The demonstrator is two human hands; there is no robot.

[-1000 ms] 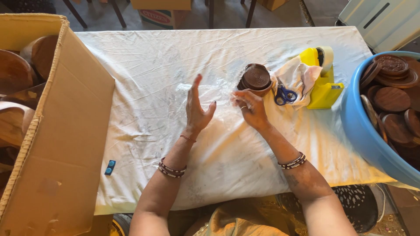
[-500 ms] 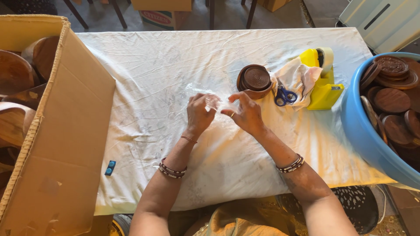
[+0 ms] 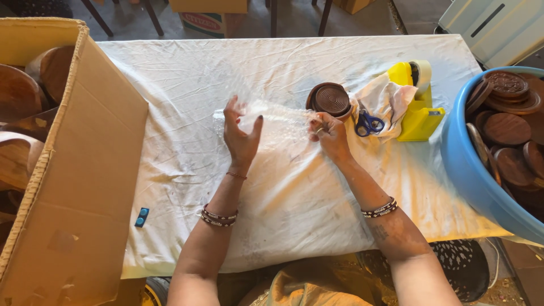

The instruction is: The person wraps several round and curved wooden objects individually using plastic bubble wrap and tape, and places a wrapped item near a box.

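Bubble wrap (image 3: 277, 122), a clear sheet, lies spread on the white tablecloth (image 3: 187, 79) near the middle of the table, and I have both hands on it. My left hand (image 3: 241, 136) rests on the left part of the sheet with the fingers spread wide and the thumb out to the right, pressing rather than gripping, so nothing is closed in it. My right hand (image 3: 328, 135) is at the right edge of the sheet with the fingers curled in, and it looks to be pinching that edge, though I cannot tell exactly how much of the sheet is caught between the fingertips. Just beyond the right hand sits a round dark wooden dish (image 3: 330, 99), touching or nearly touching the sheet's far right corner. To its right a crumpled white cloth (image 3: 385, 99) lies with blue-handled scissors (image 3: 368, 123) on it, and a yellow tape dispenser (image 3: 416, 107) stands just beside the cloth. At the far right a blue tub (image 3: 470, 170) holds a pile of brown wooden discs (image 3: 504, 127). On the left a big cardboard box (image 3: 85, 170) stands open with more wooden pieces (image 3: 22, 93) inside. A small blue object (image 3: 141, 217) lies on the cloth near the box.
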